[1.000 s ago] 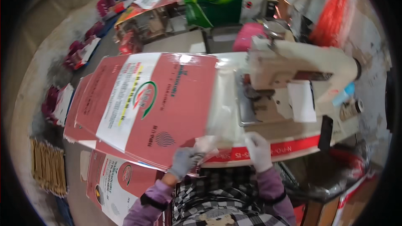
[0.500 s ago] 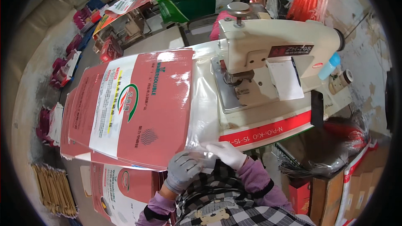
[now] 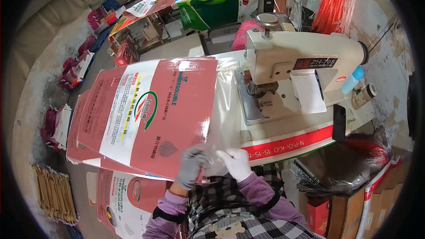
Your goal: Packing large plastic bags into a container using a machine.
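Here, red bags [image 3: 186, 119] top a worktable [image 3: 281, 130] near patchy walls [image 3: 389, 73].

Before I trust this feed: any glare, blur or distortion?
Head view: bright glare streaks the clear plastic film; head view: the left hand looks slightly soft, the sewing machine fairly crisp; head view: fisheye curvature bends the outer scene, and the corners are black.

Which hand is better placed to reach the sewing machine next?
Probably the right hand: it is nearer the sewing machine, while the left hand is farther off, at the near edge of the red bag.
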Demonstrator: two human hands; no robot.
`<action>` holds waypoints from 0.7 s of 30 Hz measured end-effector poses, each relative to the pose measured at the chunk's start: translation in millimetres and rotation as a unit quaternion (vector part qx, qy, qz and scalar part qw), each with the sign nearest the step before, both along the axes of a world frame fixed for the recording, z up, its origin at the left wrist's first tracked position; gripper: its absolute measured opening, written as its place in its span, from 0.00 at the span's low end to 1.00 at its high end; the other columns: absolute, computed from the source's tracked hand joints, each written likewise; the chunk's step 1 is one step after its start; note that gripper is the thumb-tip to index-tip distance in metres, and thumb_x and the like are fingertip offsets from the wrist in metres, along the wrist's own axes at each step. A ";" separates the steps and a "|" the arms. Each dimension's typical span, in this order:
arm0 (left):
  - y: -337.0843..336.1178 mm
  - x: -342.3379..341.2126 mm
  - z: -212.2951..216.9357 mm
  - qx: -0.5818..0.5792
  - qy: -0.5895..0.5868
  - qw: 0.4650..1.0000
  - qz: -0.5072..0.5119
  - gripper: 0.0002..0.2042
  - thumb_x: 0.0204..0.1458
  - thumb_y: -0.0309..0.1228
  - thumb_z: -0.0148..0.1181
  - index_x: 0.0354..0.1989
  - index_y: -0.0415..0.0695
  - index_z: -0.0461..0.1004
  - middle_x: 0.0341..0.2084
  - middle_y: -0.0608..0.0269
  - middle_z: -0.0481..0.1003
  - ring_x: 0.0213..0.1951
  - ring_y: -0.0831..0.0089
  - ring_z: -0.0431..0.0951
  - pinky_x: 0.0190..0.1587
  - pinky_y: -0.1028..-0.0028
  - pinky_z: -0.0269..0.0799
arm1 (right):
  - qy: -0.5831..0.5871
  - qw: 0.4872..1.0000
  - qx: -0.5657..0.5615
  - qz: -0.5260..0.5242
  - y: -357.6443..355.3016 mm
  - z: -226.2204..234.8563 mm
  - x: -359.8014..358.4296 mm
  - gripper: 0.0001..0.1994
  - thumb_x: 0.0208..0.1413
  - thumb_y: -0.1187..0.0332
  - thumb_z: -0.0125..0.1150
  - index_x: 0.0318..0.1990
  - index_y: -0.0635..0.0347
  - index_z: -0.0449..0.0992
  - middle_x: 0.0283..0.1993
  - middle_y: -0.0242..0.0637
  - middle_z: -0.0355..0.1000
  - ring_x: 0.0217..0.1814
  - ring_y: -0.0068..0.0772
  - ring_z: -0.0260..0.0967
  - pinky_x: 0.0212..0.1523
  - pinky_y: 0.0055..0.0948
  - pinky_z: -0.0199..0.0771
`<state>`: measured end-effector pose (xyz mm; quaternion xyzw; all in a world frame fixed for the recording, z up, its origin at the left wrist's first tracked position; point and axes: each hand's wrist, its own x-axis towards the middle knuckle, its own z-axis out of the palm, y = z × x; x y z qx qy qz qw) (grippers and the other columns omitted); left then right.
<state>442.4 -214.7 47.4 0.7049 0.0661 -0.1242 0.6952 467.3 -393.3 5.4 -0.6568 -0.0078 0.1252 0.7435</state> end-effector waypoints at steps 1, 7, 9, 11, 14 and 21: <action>15.5 1.0 -10.6 -0.150 -0.085 0.982 0.071 0.06 0.54 0.18 0.54 0.38 0.37 0.76 0.29 0.65 0.76 0.28 0.81 0.73 0.35 0.79 0.70 | -0.134 0.965 -0.224 0.010 -10.0 -2.9 2.5 0.13 0.51 0.69 0.67 0.19 0.61 0.70 0.18 0.27 0.65 0.21 0.26 0.61 0.26 0.32 0.64; 6.9 -9.9 22.6 0.002 -0.144 0.986 0.090 0.09 0.51 0.17 0.57 0.41 0.37 0.77 0.45 0.61 0.73 0.51 0.74 0.71 0.53 0.75 0.67 | -0.253 0.930 -0.264 -0.018 -8.0 72.6 -2.9 0.10 0.46 0.70 0.69 0.34 0.61 0.74 0.37 0.40 0.74 0.38 0.40 0.72 0.45 0.38 0.71; 1.0 -9.0 8.4 -0.099 -0.098 0.978 0.154 0.12 0.51 0.16 0.57 0.45 0.37 0.76 0.47 0.61 0.73 0.53 0.74 0.70 0.54 0.74 0.67 | -0.146 0.973 -0.126 0.126 16.1 76.1 -13.0 0.09 0.47 0.70 0.69 0.34 0.62 0.75 0.35 0.38 0.75 0.36 0.34 0.74 0.42 0.31 0.72; 2.7 0.1 0.3 -0.203 -0.060 0.955 0.208 0.15 0.51 0.16 0.57 0.48 0.37 0.74 0.49 0.62 0.72 0.54 0.73 0.69 0.55 0.73 0.67 | -0.075 0.995 0.029 0.059 48.9 47.5 -16.6 0.07 0.49 0.72 0.67 0.32 0.63 0.76 0.30 0.36 0.76 0.31 0.26 0.74 0.35 0.25 0.73; 17.9 -9.1 -5.7 0.492 -0.157 0.856 -0.011 0.26 0.54 0.33 0.59 0.61 0.39 0.63 0.54 0.48 0.69 0.52 0.58 0.73 0.51 0.63 0.70 | -0.157 0.983 0.005 0.096 59.5 29.6 -7.3 0.06 0.49 0.72 0.67 0.33 0.63 0.77 0.30 0.36 0.76 0.31 0.25 0.74 0.36 0.26 0.73; 47.4 -4.2 22.1 0.234 0.095 0.967 0.032 0.16 0.58 0.41 0.56 0.32 0.39 0.79 0.17 0.62 0.74 0.22 0.76 0.77 0.23 0.74 0.72 | -0.245 0.949 -0.101 0.169 47.1 24.3 -21.4 0.17 0.53 0.61 0.62 0.46 0.63 0.77 0.43 0.41 0.75 0.48 0.42 0.71 0.51 0.37 0.70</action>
